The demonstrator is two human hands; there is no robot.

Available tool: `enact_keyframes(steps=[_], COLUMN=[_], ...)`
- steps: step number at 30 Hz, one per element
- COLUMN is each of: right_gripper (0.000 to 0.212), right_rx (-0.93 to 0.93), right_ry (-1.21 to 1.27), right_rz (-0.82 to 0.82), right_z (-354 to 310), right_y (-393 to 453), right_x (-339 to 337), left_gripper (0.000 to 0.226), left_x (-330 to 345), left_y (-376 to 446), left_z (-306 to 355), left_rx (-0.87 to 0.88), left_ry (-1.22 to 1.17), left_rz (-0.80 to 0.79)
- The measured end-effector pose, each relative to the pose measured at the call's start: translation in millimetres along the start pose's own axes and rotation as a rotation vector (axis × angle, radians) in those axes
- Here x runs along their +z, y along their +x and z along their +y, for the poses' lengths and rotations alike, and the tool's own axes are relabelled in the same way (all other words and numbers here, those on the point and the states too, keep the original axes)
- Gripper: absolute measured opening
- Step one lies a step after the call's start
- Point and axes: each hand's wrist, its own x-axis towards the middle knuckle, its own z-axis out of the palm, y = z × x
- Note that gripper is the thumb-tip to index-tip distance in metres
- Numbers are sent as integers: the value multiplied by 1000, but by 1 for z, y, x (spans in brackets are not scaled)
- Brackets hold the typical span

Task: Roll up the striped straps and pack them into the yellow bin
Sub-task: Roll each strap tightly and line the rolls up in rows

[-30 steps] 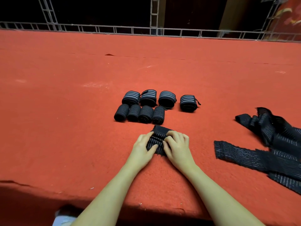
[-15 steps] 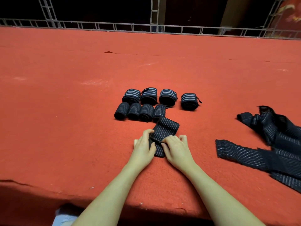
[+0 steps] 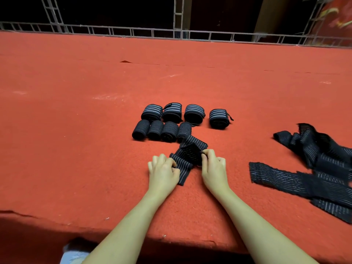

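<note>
Both forearms reach forward, left hand [image 3: 163, 173] and right hand [image 3: 213, 167] fingers curled, pinching the strap [image 3: 187, 156].

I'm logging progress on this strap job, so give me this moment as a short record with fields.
surface: red carpeted table
finished rolls: eight; far row of four, near row of four
strap in work: partly rolled strap, loose end lying toward the person
left hand: left hand holds the strap's left edge
right hand: right hand pinches the strap's right edge
waiting: unrolled straps heaped at right
yellow bin: not in view
</note>
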Motion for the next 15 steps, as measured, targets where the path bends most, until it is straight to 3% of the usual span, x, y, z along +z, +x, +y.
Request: enact_keyframes(steps=[2,7,9,12,15], right_gripper=[20,26,25,29,24], right_rx=[-62,-195,-253,-284,-321], right_ry=[19,114,165,281,367], right_rz=[87,192,230,251,250], right_z=[-4,-39,-53,-63,-59], right_y=[7,41,52,58,57], right_x=[-4,-25,-35,-46,-59], left_gripper=[7,59,63,37,13], left_x=[1,-23,-40,-60,-66], left_y=[2,20,34,53,58], left_z=[0,24,42,62,75], left_rx=[-29,34,90,149,113], left_ry=[-16,-305,-408,-472,-593], left_rz=[39,106,128,116,-15])
